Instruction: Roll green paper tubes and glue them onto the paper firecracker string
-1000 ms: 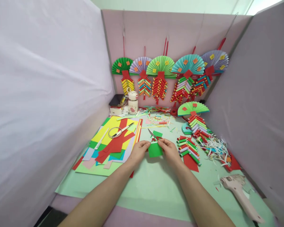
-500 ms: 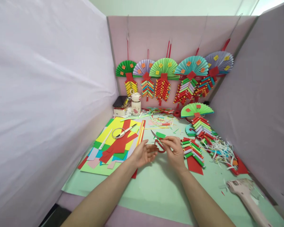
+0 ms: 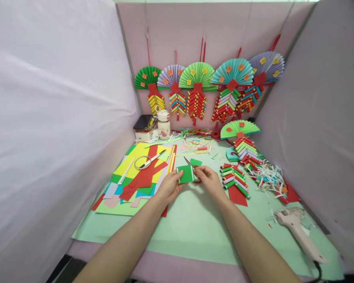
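Note:
A small green paper rectangle (image 3: 185, 174) with pale strips along its left and right edges is held up over the middle of the table. My left hand (image 3: 170, 186) grips its left edge, thumb on top and fingers beneath. At the opposite edge, my right hand (image 3: 208, 179) pinches it between thumb and fingertips. Behind the paper lie scissors (image 3: 187, 160), mostly covered by it and my right hand; one blade tip shows. Another green paper piece (image 3: 196, 162) rests on the table just beyond. Right of my right hand lies a string of rolled-paper firecrackers (image 3: 235, 179).
Coloured paper sheets (image 3: 129, 161) at left carry a tape ring (image 3: 142, 158) and a craft knife (image 3: 153, 158). A bottle (image 3: 164, 126) stands behind. At right are shredded strips (image 3: 270, 177) and a glue gun (image 3: 297, 230). Several fan decorations (image 3: 198, 74) hang on the back wall.
My left hand, open before, has closed on the green paper rectangle, which now shows flat between both hands. The camera view has tilted down slightly.

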`<state>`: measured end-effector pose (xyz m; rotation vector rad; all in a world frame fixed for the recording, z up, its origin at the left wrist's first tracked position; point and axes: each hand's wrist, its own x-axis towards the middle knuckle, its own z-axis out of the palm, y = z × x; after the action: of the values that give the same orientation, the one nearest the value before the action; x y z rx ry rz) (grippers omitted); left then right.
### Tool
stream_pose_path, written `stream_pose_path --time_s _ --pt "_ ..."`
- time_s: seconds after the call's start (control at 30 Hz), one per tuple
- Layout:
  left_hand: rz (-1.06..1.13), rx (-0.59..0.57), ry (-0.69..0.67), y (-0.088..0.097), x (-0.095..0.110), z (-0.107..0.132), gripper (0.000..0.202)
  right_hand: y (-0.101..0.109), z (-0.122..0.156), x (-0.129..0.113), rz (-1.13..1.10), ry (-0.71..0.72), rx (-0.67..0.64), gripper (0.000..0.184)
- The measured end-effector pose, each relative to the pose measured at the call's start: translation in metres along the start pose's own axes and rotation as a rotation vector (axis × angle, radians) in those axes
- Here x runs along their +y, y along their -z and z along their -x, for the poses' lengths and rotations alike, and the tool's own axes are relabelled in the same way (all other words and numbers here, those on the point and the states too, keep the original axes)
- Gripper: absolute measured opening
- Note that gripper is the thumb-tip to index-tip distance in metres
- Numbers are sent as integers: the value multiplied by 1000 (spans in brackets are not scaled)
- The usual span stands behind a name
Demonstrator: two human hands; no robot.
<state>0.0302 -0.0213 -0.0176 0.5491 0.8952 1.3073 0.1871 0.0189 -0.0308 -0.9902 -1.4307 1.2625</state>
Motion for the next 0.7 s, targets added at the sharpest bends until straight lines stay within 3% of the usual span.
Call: stream_pose_path --time_s 0.23,0.4,0.7 --pt "-104 -48 -19 -3 -6 3 29 0 1 -1 -105 -52 -36 33" --pt "-236 40 -160 0 -7 -1 32 0 0 -2 -142 -73 -100 31" --pt "-161 136 -195 -8 -2 -2 27 -3 0 -5 -174 -59 -132 25"
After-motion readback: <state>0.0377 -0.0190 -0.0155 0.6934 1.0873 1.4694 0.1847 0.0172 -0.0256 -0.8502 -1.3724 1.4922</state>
